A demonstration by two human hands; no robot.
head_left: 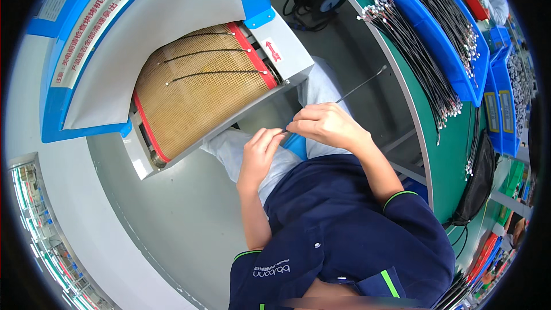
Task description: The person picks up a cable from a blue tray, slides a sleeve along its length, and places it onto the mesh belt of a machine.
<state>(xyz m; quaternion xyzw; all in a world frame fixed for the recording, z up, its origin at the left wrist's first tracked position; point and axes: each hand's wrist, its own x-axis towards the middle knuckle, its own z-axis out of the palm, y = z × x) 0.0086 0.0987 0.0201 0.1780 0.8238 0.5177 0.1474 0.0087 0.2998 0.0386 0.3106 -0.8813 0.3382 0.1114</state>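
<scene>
A thin dark cable (361, 85) runs between my two hands above my lap, and its far end with a small connector sticks out up and to the right. My right hand (328, 124) is closed round the cable, fingers bent over it. My left hand (259, 155) pinches the cable's near end just left of the right fingertips. The fingers hide that end. To the left, a tan mesh conveyor belt (192, 106) with red edges carries three black cables (215, 73), lying roughly side by side across it.
A blue and white machine hood (155, 29) arches over the belt. On the right, a green-topped table (422, 129) bears a cable bundle (410, 52) and blue bins (473, 83) of more cables. A black bag (481, 178) hangs at its edge. Coiled black cord (315, 0) lies beyond the conveyor.
</scene>
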